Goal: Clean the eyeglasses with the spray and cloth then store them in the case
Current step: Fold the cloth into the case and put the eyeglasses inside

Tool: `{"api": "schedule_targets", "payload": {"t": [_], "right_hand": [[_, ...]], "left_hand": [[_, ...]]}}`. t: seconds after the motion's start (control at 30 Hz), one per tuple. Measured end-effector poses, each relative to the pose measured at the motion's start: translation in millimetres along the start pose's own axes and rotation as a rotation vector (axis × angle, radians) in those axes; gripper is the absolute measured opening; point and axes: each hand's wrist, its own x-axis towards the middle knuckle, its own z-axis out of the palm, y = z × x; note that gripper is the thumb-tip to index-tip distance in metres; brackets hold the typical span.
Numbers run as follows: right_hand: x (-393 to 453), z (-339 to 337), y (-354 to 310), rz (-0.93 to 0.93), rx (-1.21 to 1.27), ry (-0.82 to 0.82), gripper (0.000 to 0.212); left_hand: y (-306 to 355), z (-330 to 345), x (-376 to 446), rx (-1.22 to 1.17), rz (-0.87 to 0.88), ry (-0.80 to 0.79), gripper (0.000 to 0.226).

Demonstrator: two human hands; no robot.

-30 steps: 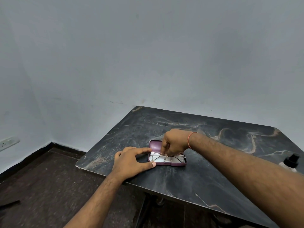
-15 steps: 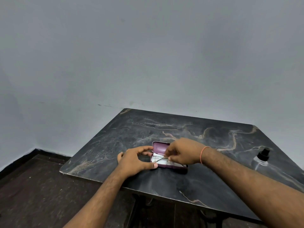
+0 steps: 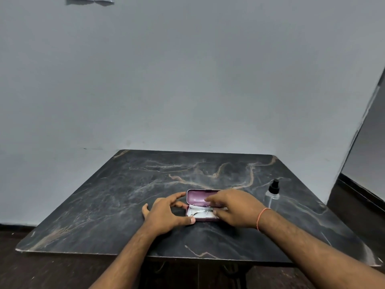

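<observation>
A purple glasses case (image 3: 196, 196) lies open on the dark marble table (image 3: 125, 201), lid tipped back. Thin wire eyeglasses (image 3: 200, 211) rest in its lower half on a white cloth (image 3: 190, 212). My left hand (image 3: 166, 215) holds the case's left end between thumb and fingers. My right hand (image 3: 233, 209) reaches over the case's right side, fingertips on the glasses; it hides that end of the case. A clear spray bottle (image 3: 272, 195) with a black nozzle stands upright to the right, apart from both hands.
The table's far edge meets a grey wall (image 3: 187, 90). Its front edge (image 3: 145, 254) is near me, with dark floor (image 3: 31, 272) below and to the left. A dark doorway or panel (image 3: 370, 142) stands at the right.
The view has swung right and up, so the whole table and the spray bottle show. My right hand has slid toward the case's right end; my left hand keeps its hold on the left end.
</observation>
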Motion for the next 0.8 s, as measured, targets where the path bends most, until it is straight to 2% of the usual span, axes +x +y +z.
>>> {"api": "schedule_targets", "payload": {"t": [0.17,0.27,0.5,0.63,0.73,0.8], "right_hand": [[-1.6,6.2,20.7,0.080,0.081,0.169,0.050],[1.6,9.3,26.4,0.105,0.133,0.188,0.053],[-0.9,17.9,27.0,0.067,0.107,0.196,0.046],[-1.8,16.2,24.8,0.057,0.053,0.222,0.054],[0.7,14.2,22.2,0.103,0.013,0.252,0.071],[4.5,13.1,24.0,0.145,0.045,0.202,0.082]], "left_hand": [[-0.9,1.1,-1.8,0.016,0.028,0.022,0.096],[-2.6,2.1,-3.4,0.023,0.035,0.036,0.096],[-1.7,3.5,-4.6,0.016,0.043,0.038,0.101],[-0.6,3.6,-5.3,0.010,0.045,0.043,0.104],[-1.0,3.0,-5.7,0.001,0.053,0.045,0.106],[-0.8,3.2,-6.2,0.002,0.064,0.043,0.107]]}}
